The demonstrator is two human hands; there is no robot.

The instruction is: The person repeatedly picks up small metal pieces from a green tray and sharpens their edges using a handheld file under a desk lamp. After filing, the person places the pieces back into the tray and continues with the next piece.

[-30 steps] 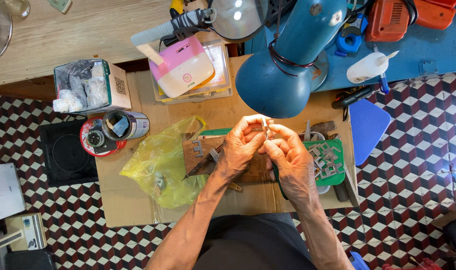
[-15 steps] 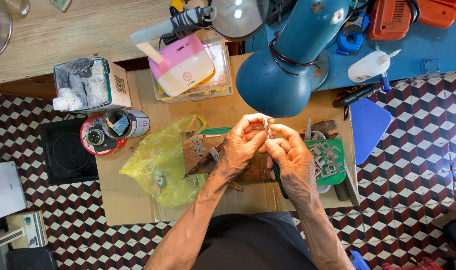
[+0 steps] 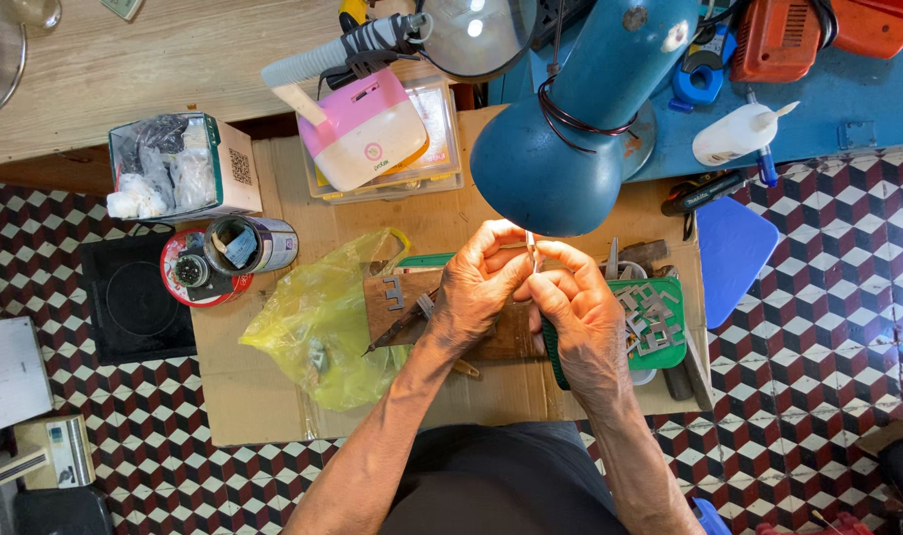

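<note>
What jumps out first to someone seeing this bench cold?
The big blue desk lamp at top centre, its shade just above the work. Under it, the left hand and right hand pinch a thin metal piece between their fingertips, over a wooden block on cardboard. A crumpled yellow plastic bag lies to the left.

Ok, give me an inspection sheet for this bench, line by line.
Surface: flattened cardboard sheet on a checkered tiled floor.
Job's things: small thin metal piece pinched between both hands; wooden block beneath them.
Clutter: yellow plastic bag, green tray of metal bits, pink and white box, tin, white squeeze bottle.
Grippers: left hand and right hand close together, fingertips meeting.
Cables: wire wound round the blue lamp.
Surroundings: wooden bench, blue worktop.
</note>
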